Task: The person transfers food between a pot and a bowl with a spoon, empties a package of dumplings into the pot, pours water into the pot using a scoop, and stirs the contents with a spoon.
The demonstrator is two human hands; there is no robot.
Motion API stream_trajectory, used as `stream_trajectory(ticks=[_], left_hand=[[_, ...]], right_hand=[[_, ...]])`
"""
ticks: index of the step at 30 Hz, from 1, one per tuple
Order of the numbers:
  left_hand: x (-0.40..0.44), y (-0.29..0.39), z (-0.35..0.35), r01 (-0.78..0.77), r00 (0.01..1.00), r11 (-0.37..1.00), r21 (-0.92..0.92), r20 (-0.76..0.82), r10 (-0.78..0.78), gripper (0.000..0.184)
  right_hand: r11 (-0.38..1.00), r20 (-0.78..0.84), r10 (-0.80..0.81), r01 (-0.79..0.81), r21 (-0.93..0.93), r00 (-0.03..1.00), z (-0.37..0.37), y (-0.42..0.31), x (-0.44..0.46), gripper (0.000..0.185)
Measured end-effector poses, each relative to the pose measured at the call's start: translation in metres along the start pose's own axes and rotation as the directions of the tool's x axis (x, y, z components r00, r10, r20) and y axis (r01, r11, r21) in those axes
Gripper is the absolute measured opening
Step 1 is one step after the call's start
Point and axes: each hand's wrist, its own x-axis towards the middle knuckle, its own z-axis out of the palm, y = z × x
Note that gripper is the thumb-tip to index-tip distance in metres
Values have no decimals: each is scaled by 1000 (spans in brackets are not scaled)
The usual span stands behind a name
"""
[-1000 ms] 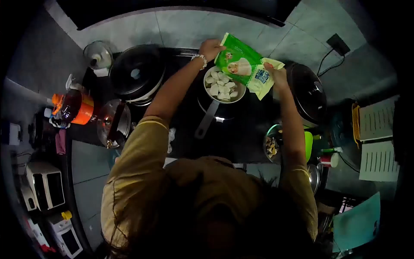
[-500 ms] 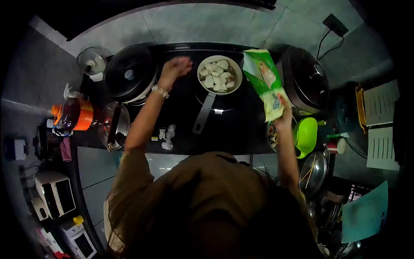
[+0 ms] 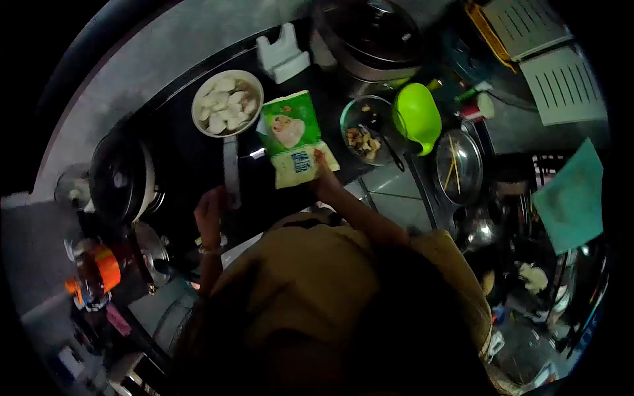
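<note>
My right hand (image 3: 323, 177) is closed on the lower edge of a green and cream food bag (image 3: 294, 137), which hangs just right of the pan. My left hand (image 3: 211, 206) is beside the end of the pan's grey handle (image 3: 231, 168); its fingers are dim and blurred, and whether they touch the handle is unclear. White dumpling-like pieces (image 3: 228, 109) fill the round, pale pan (image 3: 196, 119), which sits on the black stove.
A large lidded pan (image 3: 122, 178) stands at the left. To the right are a dark cooker (image 3: 370, 39), a glass bowl of scraps (image 3: 363, 138), a green basin (image 3: 417, 115) and a steel bowl with chopsticks (image 3: 459, 168). A white stand (image 3: 284, 56) is behind the bag.
The view has turned to the right. My left hand let go of the bag and moved down toward the pan's handle. My right hand still holds the bag, now lower and away from above the pan.
</note>
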Motion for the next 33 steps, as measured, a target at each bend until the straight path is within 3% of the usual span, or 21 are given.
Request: stream_trajectory(ticks=[1, 2, 4, 5, 6, 7, 9, 10, 12, 14, 15, 17, 18, 20, 22, 24, 25, 26, 28, 30, 33], left_hand=[[2, 1, -1, -26, 1000, 998, 52, -6, 26, 24], [3, 3, -4, -48, 999, 993, 106, -15, 49, 24], [8, 5, -9, -92, 996, 989, 115, 25, 90, 23], [9, 7, -10, -137, 990, 983, 125, 46, 133, 21], [7, 16, -6, -134, 991, 983, 123, 46, 129, 21], [4, 29, 3, -126, 992, 984, 124, 25, 124, 20], [4, 34, 10, -115, 993, 986, 123, 0, 116, 19], [4, 31, 12, -138, 990, 985, 105, 10, 138, 19], [3, 23, 12, -150, 989, 985, 88, 22, 149, 19], [3, 15, 13, -202, 976, 969, 146, 110, 187, 17], [1, 16, 17, -206, 975, 968, 142, 112, 191, 17], [-4, 20, 25, -28, 996, 997, 68, 82, 22, 15], [-4, 21, 27, -31, 996, 997, 67, 81, 26, 15], [-7, 22, 31, -103, 991, 991, 85, 94, 95, 14], [-10, 28, 30, -99, 990, 993, 70, 105, 91, 15], [-9, 33, 31, -105, 987, 993, 55, 125, 97, 15], [-10, 35, 32, -197, 977, 975, 106, 103, 186, 15], [-11, 36, 32, -284, 958, 946, 155, 87, 274, 15], [-11, 38, 31, -242, 966, 959, 146, 125, 225, 15], [-13, 44, 37, -192, 970, 972, 139, 178, 166, 15], [-17, 63, 75, -237, 944, 954, 182, 274, 182, 16]], right_hand=[[962, -139, 135, -164, -221, 981, -8, -1, -2, 69], [966, -150, 128, -158, -206, 980, -19, 2, -9, 69], [882, -358, 109, -256, -395, 927, -3, -14, -55, 78], [919, -261, 115, -202, -339, 959, -26, -21, -63, 88], [939, -364, -82, -51, -341, 928, -32, -27, -74, 88], [927, -454, -270, 102, -360, 849, -36, -31, -84, 89], [856, -643, -512, 395, -333, 569, -49, -42, -93, 71], [725, -536, -688, 497, -477, 490, -63, -50, -95, 63], [563, -405, -826, 570, -598, 391, -82, -59, -90, 54], [448, -445, -874, 683, -577, 197, -72, -83, -86, 44], [444, -443, -875, 685, -578, 193, -67, -93, -88, 44], [424, -279, -905, 677, -602, 319, -57, -112, -94, 46], [423, -277, -906, 679, -600, 319, -51, -120, -92, 46], [359, -238, -927, 499, -789, 291, -46, -134, -86, 34], [358, -192, -920, 536, -764, 341, -48, -147, -91, 29], [-271, 340, -929, 355, -895, 149, -41, -159, -107, 24], [-331, 398, -895, 298, -896, 203, -27, -158, -126, 25], [-331, 396, -898, 296, -896, 194, -29, -156, -138, 25], [-542, 541, -675, 160, -825, 502, -42, -155, -161, 38], [-525, 529, -693, 161, -836, 489, -55, -148, -170, 45], [-607, 628, -710, 175, -775, 320, -44, -142, -183, 42]])
